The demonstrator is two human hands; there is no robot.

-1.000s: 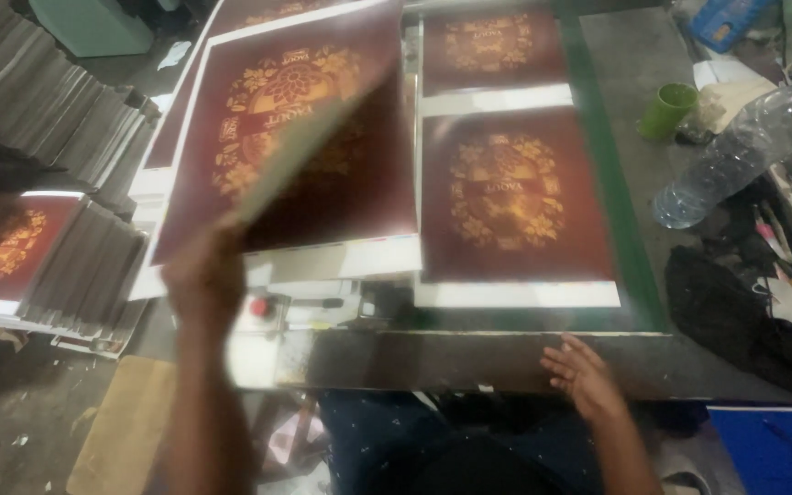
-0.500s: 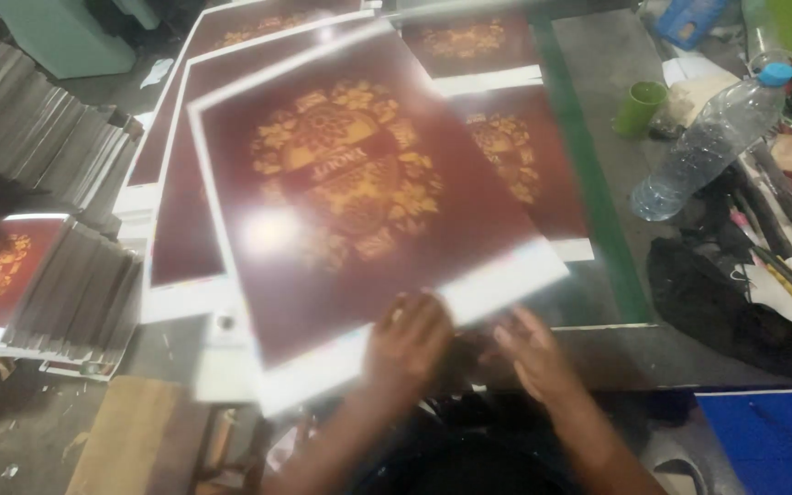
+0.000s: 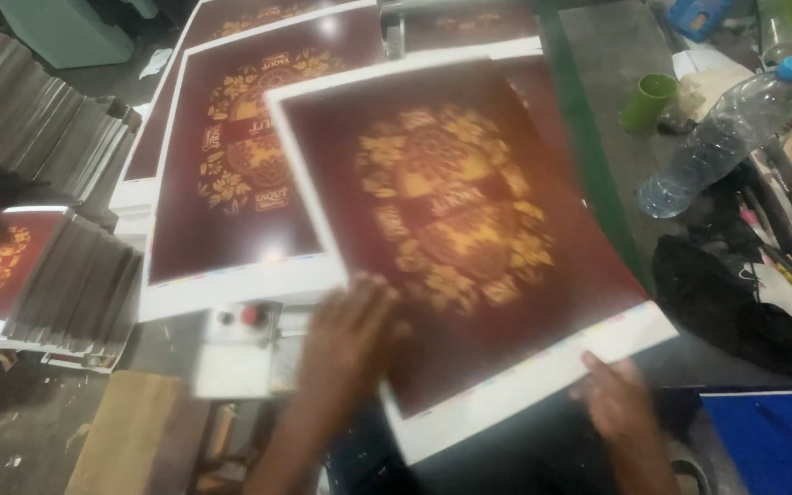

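Left hand [image 3: 350, 335] spread flat, right hand [image 3: 618, 403] pinching the maroon printed sheet [image 3: 456, 229] by its white margin, sparing the print.

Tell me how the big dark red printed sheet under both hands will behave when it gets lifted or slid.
The printed sheet looks thin and wide, so it would probably flex or droop if lifted by one edge. Its glossy sheen suggests it slides easily over the stack of sheets beside it. With the left hand and right hand at its near edge, it likely feels light.
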